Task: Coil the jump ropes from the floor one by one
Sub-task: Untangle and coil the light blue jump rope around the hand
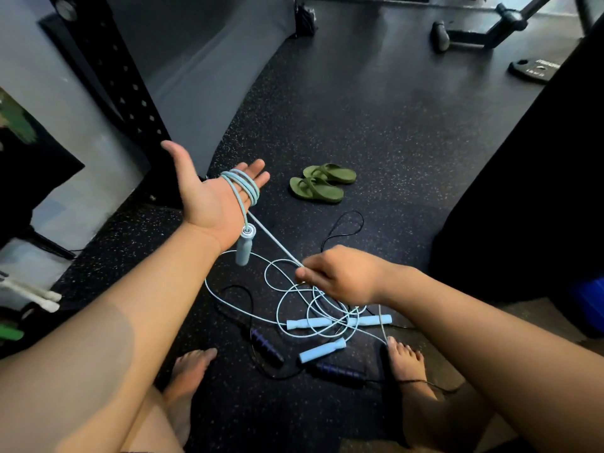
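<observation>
The left hand [209, 197] and its arm, from 8 o'clock, and the right hand [343, 276] and its arm, from 4 o'clock, are bare throughout. Near 6 o'clock, the left foot [189, 371] and right foot [407, 361] are bare too.

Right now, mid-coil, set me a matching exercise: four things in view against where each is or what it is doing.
Things:
1. left hand
2. right hand
3. green sandals
4. dark blue handles

States:
a. side by side on the floor, beyond both hands
b. pinches the taut light blue rope
c. palm up, that rope looped round its fingers
d. on the floor between the bare feet

Pairs: 1-c, 2-b, 3-a, 4-d.
</observation>
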Available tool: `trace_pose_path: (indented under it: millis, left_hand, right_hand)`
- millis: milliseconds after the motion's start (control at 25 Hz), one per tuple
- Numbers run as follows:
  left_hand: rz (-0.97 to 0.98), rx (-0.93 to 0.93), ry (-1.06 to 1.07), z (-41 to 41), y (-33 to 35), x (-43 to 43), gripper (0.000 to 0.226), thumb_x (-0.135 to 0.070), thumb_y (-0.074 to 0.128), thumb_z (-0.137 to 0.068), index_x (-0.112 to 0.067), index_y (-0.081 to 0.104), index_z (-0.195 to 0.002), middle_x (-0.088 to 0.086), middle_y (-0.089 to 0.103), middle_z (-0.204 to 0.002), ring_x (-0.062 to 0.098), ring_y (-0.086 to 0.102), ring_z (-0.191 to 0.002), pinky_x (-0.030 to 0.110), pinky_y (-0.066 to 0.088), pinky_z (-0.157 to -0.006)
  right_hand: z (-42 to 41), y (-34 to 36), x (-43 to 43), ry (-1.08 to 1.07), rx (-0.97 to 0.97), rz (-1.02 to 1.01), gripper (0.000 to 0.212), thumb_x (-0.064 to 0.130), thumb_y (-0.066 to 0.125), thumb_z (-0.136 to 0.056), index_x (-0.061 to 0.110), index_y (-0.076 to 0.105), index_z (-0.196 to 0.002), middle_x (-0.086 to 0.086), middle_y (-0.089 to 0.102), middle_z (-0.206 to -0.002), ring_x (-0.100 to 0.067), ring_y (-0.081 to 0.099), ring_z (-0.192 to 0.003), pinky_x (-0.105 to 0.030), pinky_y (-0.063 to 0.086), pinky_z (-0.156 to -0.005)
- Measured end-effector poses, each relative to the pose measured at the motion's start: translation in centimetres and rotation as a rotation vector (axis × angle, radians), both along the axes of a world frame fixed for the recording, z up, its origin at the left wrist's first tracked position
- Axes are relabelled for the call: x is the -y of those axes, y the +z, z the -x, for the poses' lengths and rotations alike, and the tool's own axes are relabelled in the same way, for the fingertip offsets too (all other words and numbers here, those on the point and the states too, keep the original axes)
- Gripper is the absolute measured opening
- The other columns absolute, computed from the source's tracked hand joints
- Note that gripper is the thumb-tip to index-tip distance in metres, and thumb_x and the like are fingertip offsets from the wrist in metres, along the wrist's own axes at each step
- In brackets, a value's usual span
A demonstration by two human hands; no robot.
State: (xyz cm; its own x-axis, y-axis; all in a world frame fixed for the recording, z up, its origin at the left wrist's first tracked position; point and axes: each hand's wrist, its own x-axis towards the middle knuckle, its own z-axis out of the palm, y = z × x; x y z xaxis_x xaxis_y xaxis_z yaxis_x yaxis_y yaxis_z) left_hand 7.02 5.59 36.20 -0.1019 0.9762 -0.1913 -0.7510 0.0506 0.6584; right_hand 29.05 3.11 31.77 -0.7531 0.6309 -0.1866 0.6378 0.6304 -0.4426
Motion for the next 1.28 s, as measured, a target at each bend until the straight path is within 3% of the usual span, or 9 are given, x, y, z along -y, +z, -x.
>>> trace_pose_path:
  millis: [160,280,360,560,680,840,960,1160,1280]
  left_hand:
    - [0.167,-0.552,-0.162,-0.8,-2.1,-0.3,0.120,-0.087,-0.001,-0.084,0.009,0.036,-0.147,0.026,0.067,-0.124,0.032,0.068,-0.116,0.039,0.046,-0.107]
    - [0.183,-0.964,-0.461,-1.4,-2.9,0.5,0.122,-0.090,-0.005,-0.077,0.003,0.061,-0.122,0.022,0.076,-0.101,0.028,0.074,-0.100,0.042,0.043,-0.108]
    - [0.152,-1.067,-0.688,-1.7,-2.7,1.1,0.125,-0.092,-0.004,-0.067,0.002,0.066,-0.108,0.023,0.074,-0.091,0.033,0.074,-0.095,0.046,0.039,-0.109]
    - [0.081,-0.781,-0.927,-2.2,-0.9,1.9,0.119,-0.095,-0.012,-0.067,-0.003,0.061,-0.086,0.010,0.058,-0.061,0.034,0.068,-0.071,0.039,0.049,-0.083]
    - [0.043,-0.651,-0.966,-2.5,-0.2,1.9,0.114,-0.096,-0.012,-0.064,-0.006,0.056,-0.077,0.005,0.046,-0.052,0.030,0.061,-0.059,0.039,0.048,-0.084]
    - [0.033,-0.537,-1.082,-2.9,-0.2,2.3,0.109,-0.100,-0.002,-0.055,-0.008,0.053,-0.075,-0.001,0.041,-0.046,0.025,0.059,-0.050,0.035,0.052,-0.081]
    - [0.062,-0.423,-0.889,-2.8,0.0,2.2,0.105,-0.102,0.003,-0.059,-0.011,0.051,-0.075,-0.004,0.038,-0.048,0.023,0.053,-0.051,0.036,0.049,-0.082]
    - [0.009,0.058,-0.438,-1.5,0.3,1.6,0.100,-0.102,0.029,-0.065,-0.008,0.054,-0.088,0.001,0.044,-0.077,0.025,0.058,-0.072,0.034,0.048,-0.092]
    - [-0.021,0.091,-0.121,-0.7,0.2,0.9,0.098,-0.096,0.032,-0.075,-0.005,0.056,-0.100,0.007,0.056,-0.091,0.033,0.064,-0.098,0.043,0.055,-0.094]
  right_hand:
    - [-0.1,1.7,-0.3,-0.003,-0.156,-0.189,0.046,0.050,0.034,-0.104,0.017,0.063,-0.089,-0.001,0.061,-0.066,-0.020,0.057,-0.060,-0.039,0.048,-0.060]
    - [-1.0,2.4,-1.6,-0.122,-0.264,-0.257,0.046,0.054,0.037,-0.101,0.019,0.064,-0.088,0.002,0.063,-0.066,-0.018,0.057,-0.059,-0.042,0.050,-0.058]
    - [-1.9,2.7,-2.5,-0.204,-0.333,-0.227,0.039,0.048,0.046,-0.102,0.019,0.066,-0.087,0.002,0.061,-0.065,-0.018,0.054,-0.058,-0.042,0.049,-0.059]
    - [-3.7,2.2,-3.9,-0.324,-0.409,-0.094,0.035,0.044,0.051,-0.103,0.020,0.066,-0.082,0.003,0.055,-0.063,-0.011,0.047,-0.058,-0.033,0.042,-0.062]
    - [-4.1,1.5,-4.6,-0.395,-0.399,-0.020,0.039,0.046,0.049,-0.103,0.020,0.065,-0.079,0.006,0.041,-0.059,-0.006,0.040,-0.054,-0.027,0.035,-0.058]
    - [-3.6,-0.1,-4.3,-0.405,-0.389,0.018,0.043,0.046,0.047,-0.104,0.015,0.065,-0.080,0.002,0.048,-0.061,-0.004,0.042,-0.056,-0.025,0.037,-0.060]
    - [-3.1,-0.8,-4.0,-0.442,-0.420,0.056,0.046,0.044,0.043,-0.105,0.013,0.063,-0.078,0.006,0.044,-0.057,-0.003,0.043,-0.053,-0.020,0.034,-0.056]
    - [-3.3,-1.4,-4.3,-0.433,-0.272,0.185,0.043,0.043,0.041,-0.107,0.021,0.062,-0.076,0.007,0.049,-0.060,0.000,0.046,-0.046,-0.023,0.038,-0.057]
    - [-3.1,-2.3,-3.4,-0.366,-0.155,0.312,0.037,0.039,0.041,-0.107,0.022,0.062,-0.082,0.008,0.049,-0.059,0.001,0.046,-0.046,-0.028,0.044,-0.059]
